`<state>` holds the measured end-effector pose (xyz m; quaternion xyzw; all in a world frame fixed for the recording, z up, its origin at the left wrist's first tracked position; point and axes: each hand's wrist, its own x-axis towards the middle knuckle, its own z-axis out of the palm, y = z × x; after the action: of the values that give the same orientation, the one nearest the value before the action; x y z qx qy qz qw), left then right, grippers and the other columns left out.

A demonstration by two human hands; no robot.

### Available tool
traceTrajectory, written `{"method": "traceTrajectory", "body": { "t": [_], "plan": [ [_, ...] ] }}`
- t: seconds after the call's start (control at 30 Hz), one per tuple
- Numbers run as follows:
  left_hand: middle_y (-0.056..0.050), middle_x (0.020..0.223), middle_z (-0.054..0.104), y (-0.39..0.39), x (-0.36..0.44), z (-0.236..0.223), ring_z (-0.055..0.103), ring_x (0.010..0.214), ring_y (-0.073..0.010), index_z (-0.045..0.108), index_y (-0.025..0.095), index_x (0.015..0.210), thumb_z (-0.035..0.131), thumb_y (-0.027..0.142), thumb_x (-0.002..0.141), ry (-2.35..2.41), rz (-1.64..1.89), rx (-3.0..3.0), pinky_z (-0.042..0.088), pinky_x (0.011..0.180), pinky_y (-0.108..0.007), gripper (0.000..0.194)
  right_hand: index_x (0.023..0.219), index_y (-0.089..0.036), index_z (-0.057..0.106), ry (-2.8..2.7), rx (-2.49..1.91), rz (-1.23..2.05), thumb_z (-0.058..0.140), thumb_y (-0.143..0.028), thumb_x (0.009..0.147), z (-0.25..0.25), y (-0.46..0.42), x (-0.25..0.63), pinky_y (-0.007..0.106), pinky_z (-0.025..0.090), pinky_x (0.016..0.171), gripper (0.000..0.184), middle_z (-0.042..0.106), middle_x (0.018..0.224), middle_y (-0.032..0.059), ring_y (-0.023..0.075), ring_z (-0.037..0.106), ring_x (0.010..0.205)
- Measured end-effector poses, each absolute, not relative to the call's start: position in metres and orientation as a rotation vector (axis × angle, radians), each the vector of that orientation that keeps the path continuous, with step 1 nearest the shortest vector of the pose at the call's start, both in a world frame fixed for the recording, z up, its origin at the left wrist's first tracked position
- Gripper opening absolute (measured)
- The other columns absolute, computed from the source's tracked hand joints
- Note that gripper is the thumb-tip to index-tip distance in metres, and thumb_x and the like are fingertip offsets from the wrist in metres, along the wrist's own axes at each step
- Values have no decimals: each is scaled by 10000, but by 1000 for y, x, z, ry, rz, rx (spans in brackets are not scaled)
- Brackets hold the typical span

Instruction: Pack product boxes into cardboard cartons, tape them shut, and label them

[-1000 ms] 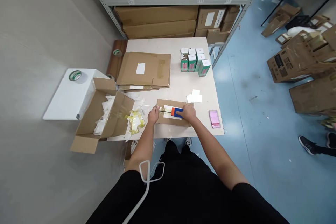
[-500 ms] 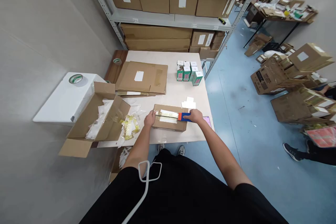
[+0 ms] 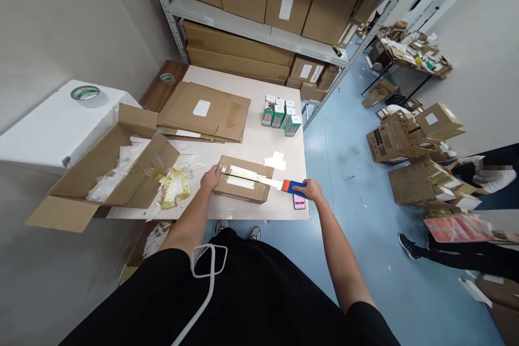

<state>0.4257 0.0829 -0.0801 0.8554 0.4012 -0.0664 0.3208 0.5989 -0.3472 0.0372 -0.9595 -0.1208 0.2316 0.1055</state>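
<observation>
A closed cardboard box (image 3: pixel 243 193) with white labels and tape on top lies near the table's front edge. A dark line runs lengthwise between the labels. My left hand (image 3: pixel 211 177) grips the box's left end, fingers at its upper edge. Off the box's right end, my right hand (image 3: pixel 312 190) is closed round the handle of a blue-and-orange tool (image 3: pixel 292 187). A pale flat strip stretches from its orange end over the box top; I cannot tell whether it is blade or tape. A phone (image 3: pixel 299 203) lies under the right hand.
Flattened cardboard (image 3: pixel 206 111), green-and-white small boxes (image 3: pixel 278 116), and crumpled yellow tape (image 3: pixel 175 188) are on the table (image 3: pixel 284 143). An open carton (image 3: pixel 138 173) stands left. Behind is a loaded shelf (image 3: pixel 263 32). On the right, a person (image 3: pixel 486 173) is among stacked boxes (image 3: pixel 416 181).
My right hand has drawn the tool rightward, beyond the box's end, exposing the pale strip. My left hand stays on the box. The camera view has shifted and tilted.
</observation>
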Motion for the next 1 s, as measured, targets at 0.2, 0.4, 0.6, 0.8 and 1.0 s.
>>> {"method": "traceTrajectory", "body": {
  "t": [0.2, 0.4, 0.6, 0.8, 1.0],
  "plan": [
    [-173, 1227, 757, 75, 430, -83, 707, 1129, -360, 620, 268, 1381, 246, 635, 1033, 1038, -261, 2263, 528, 911, -446, 629, 721, -197, 662, -300, -2760, 742, 792, -627, 778, 23, -357, 606, 249, 343, 552, 453, 703, 736, 41, 171, 635, 683],
    [-184, 1201, 762, 78, 430, -91, 707, 1110, -371, 603, 253, 1413, 257, 633, 1037, 1036, -235, 2263, 524, 909, -459, 637, 762, -195, 690, -279, -2754, 842, 748, -608, 799, 1, -350, 602, 235, 351, 570, 418, 729, 796, 31, 166, 642, 732],
    [-169, 1215, 759, 83, 426, -97, 699, 1123, -363, 612, 249, 1395, 256, 638, 1044, 1010, -197, 2232, 515, 929, -447, 633, 681, -213, 611, -280, -2717, 776, 706, -638, 795, -22, -342, 586, 233, 361, 579, 450, 660, 708, 0, 167, 607, 711],
    [-160, 1272, 742, 119, 415, -106, 669, 1201, -347, 664, 241, 1284, 249, 639, 1050, 977, -198, 2208, 498, 994, -430, 622, 641, -233, 529, -123, -2481, 731, 688, -667, 750, -27, -312, 553, 242, 373, 542, 475, 545, 615, -21, 168, 546, 644],
    [-148, 1391, 696, 162, 402, -124, 612, 1319, -315, 659, 212, 1331, 266, 615, 1061, 939, -179, 2116, 463, 1085, -396, 624, 655, -232, 531, -44, -2218, 689, 704, -754, 693, 0, -262, 519, 243, 364, 458, 551, 496, 598, -26, 150, 474, 570]
  ]
}}
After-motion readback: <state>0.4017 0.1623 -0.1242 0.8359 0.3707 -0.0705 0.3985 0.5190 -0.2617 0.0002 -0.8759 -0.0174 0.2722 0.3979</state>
